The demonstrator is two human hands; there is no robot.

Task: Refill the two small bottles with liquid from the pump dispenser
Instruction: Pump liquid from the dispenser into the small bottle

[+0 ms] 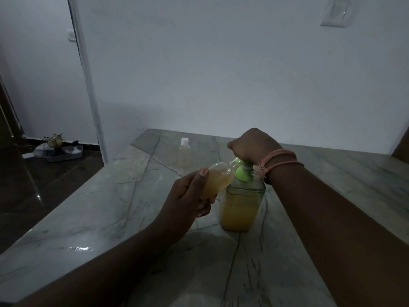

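A clear pump dispenser (240, 207) with a green pump top stands on the marble counter (93, 209), mostly full of yellow-orange liquid. My right hand (250, 145) rests on the pump head with its fingers curled over it. My left hand (188, 196) grips a small clear bottle (218, 179), tilted, its mouth at the green spout and yellow liquid inside. A second small bottle (184, 155) with a white cap stands upright farther back on the counter, apart from both hands.
A white wall rises right behind the counter, with a switch plate (335, 13) at upper right. Left of the counter the dark floor drops away, with a tray of small items (58, 149) by the wall.
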